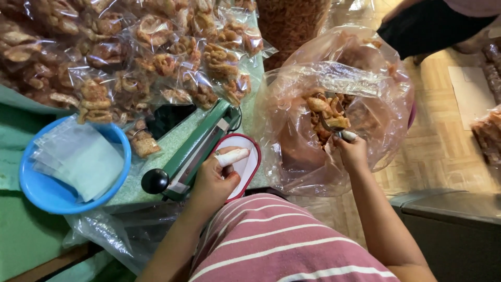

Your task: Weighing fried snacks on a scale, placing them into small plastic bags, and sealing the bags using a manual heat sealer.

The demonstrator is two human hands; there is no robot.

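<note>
A wooden parquet floor (443,146) lies on the right, and a table (15,235) with a green cover fills the left. On the far part of the table there is a big heap of small sealed clear packets (120,57) with brown fried snacks; they are too many to count. Beside the table edge stands one large clear plastic bag (334,109), open at the top, with the same fried snacks (326,112) inside. A blue round bowl (31,188) sits at the left and holds a pile of empty small clear bags (78,156). Between the bowl and the large bag lies one green heat sealer (195,149) with a black knob (155,180) at its near end; it is in the way between the two. Just beside it is a white tray with a red rim (254,162).

The hands are apart. The left hand (216,177) is closed on a small clear bag over the tray, and one finger wears a white bandage. The right hand (352,151) is inside the mouth of the large bag, clamped on the handle of a metal scoop (334,122) that is loaded with snacks.
</note>
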